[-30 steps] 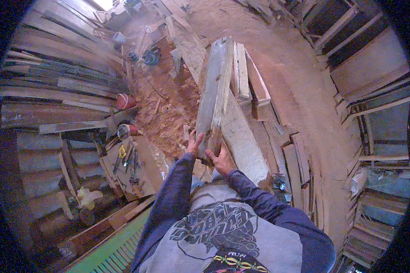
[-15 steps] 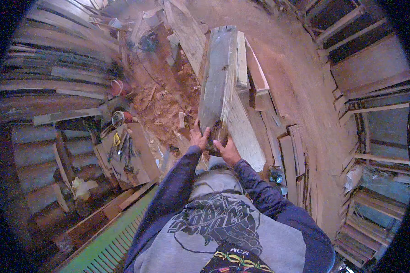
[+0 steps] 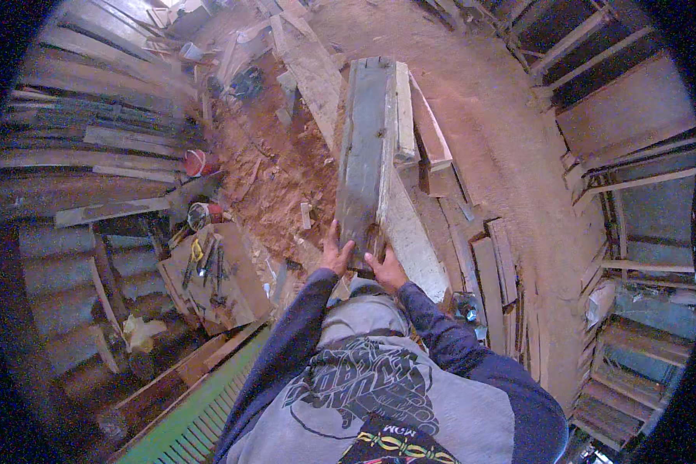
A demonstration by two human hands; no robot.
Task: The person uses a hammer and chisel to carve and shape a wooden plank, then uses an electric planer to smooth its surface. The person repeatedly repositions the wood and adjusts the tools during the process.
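Note:
A long, thick grey wooden plank (image 3: 363,147) stretches away from me, with my hands gripping its near end from both sides. My left hand (image 3: 336,251) holds the left edge, thumb on the upper face. On the right edge, near a dark notch, my right hand (image 3: 388,267) is closed with its thumb on top. The fingers under the wood are hidden. Just right of the plank's far part lie a pale wooden block (image 3: 404,116) and a pinkish board (image 3: 431,127). A long pale board (image 3: 414,232) runs beneath it at a slant.
Sawdust and wood scraps (image 3: 274,185) cover the ground at left. Hand tools (image 3: 207,255) lie on a wooden surface, near a red bucket (image 3: 199,162). Stacked boards (image 3: 93,139) line the left side; wooden frames (image 3: 642,263) stand at right. Short boards (image 3: 493,271) lie right of me.
The plank's far end has come slightly lower and nearer in the picture. Both hands have shifted a little toward me and keep their grip on it.

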